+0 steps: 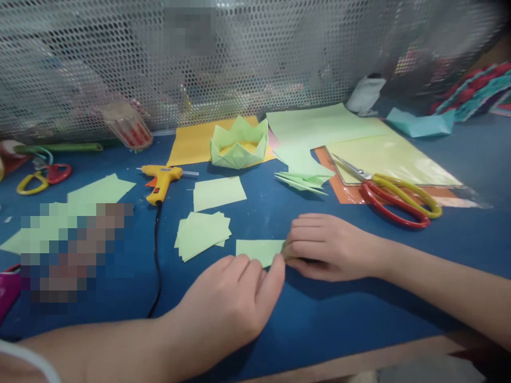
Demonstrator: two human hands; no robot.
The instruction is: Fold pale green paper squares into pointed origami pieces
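Observation:
A small pale green piece of paper (259, 250) lies on the blue table between my two hands. My left hand (239, 295) is closed at its near edge, fingers curled and thumb pointing toward the right hand. At the paper's right end, my right hand (319, 247) pinches it, with thumb and fingertips together. The fingers partly cover that side. Just to the left sits a stack of green paper pieces (203, 234), and behind it another green sheet (219, 193). Folded green paper points (303, 182) lie beyond my right hand.
A yellow glue gun (162, 181) trails a black cord to the front. Large red-and-yellow scissors (393, 197) lie at right on wrapped paper. A green folded paper crown shape (239, 146) stands at the back before a perforated metal panel (239, 64). More green paper (101, 189) is at left.

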